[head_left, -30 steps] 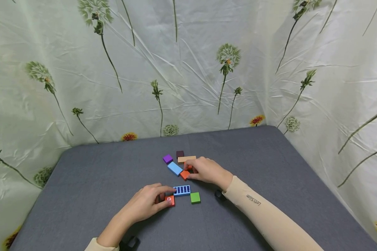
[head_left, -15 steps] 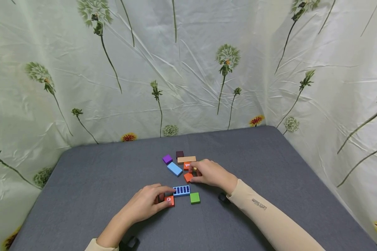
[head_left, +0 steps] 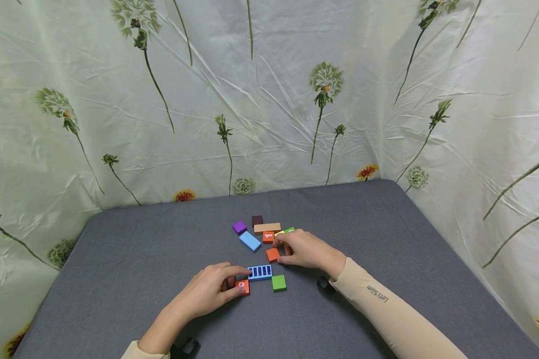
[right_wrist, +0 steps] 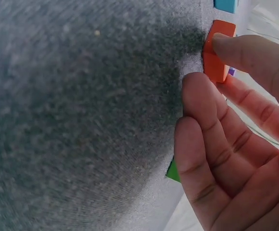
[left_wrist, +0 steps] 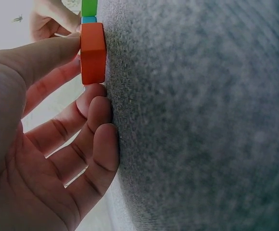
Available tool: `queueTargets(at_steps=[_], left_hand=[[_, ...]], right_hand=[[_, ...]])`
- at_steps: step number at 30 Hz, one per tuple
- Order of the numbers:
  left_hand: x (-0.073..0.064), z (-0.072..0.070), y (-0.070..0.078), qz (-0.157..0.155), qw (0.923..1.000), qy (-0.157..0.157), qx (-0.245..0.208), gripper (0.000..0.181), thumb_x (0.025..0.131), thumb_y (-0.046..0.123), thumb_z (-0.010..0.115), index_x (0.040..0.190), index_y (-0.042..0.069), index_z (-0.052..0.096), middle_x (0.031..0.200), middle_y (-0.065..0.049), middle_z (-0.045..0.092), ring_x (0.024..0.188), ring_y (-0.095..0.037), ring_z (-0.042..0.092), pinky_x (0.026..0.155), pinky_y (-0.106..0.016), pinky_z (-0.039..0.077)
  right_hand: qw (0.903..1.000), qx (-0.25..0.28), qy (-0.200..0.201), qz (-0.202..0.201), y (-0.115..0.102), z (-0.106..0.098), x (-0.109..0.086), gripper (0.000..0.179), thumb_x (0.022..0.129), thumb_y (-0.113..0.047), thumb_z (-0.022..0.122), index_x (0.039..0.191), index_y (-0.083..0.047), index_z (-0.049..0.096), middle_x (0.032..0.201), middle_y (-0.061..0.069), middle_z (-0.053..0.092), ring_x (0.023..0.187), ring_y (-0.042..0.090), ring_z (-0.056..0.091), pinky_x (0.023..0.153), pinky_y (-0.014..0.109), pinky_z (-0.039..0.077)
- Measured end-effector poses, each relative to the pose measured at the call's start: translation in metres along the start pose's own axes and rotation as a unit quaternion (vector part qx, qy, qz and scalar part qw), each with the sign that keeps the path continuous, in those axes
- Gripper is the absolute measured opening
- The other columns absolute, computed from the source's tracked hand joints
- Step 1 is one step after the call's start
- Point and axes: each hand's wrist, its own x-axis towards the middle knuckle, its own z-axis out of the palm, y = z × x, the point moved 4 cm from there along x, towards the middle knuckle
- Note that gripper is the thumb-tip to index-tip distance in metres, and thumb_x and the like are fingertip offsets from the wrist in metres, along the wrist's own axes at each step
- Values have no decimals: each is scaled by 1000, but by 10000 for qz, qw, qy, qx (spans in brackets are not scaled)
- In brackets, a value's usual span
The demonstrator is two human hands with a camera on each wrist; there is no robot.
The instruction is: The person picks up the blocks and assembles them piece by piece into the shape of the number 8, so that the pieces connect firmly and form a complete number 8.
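My left hand (head_left: 211, 289) holds a red-orange block (head_left: 243, 287) marked with a white 0, its index fingertip by a blue slotted block (head_left: 260, 272). In the left wrist view the thumb lies on one side of that block (left_wrist: 93, 55) and fingers on the other. My right hand (head_left: 309, 253) pinches a plain orange block (head_left: 273, 255) between thumb and fingers, behind the blue slotted block. Under its thumb, this block (right_wrist: 216, 60) also shows in the right wrist view. A green block (head_left: 279, 283) lies right of the slotted block.
Beyond the hands lie a light blue block (head_left: 250, 242), a purple block (head_left: 240, 227), a dark brown block (head_left: 257, 220), a tan block (head_left: 267, 228) and an orange block (head_left: 268, 237) marked 1. A yellow block (head_left: 279, 233) is partly hidden by my right hand. Grey cloth (head_left: 139, 249) covers the table.
My right hand has drawn the plain orange block rightward and slightly nearer, away from the light blue block. The orange block marked 1 is now uncovered. My left hand stays put.
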Motion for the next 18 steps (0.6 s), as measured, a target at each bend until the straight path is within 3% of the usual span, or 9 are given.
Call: queueTargets(at_steps=[18], left_hand=[[1,0,1,48,10000,48,-59,30,99,29,80,129,26,77,81,16,54,68,3,47,60,-22,40]], right_hand=[[9995,291,-10,-136,2,2,-5,23,94,-22,85,111,-13,72,75,-8,60,65,1,51,62,23,43]])
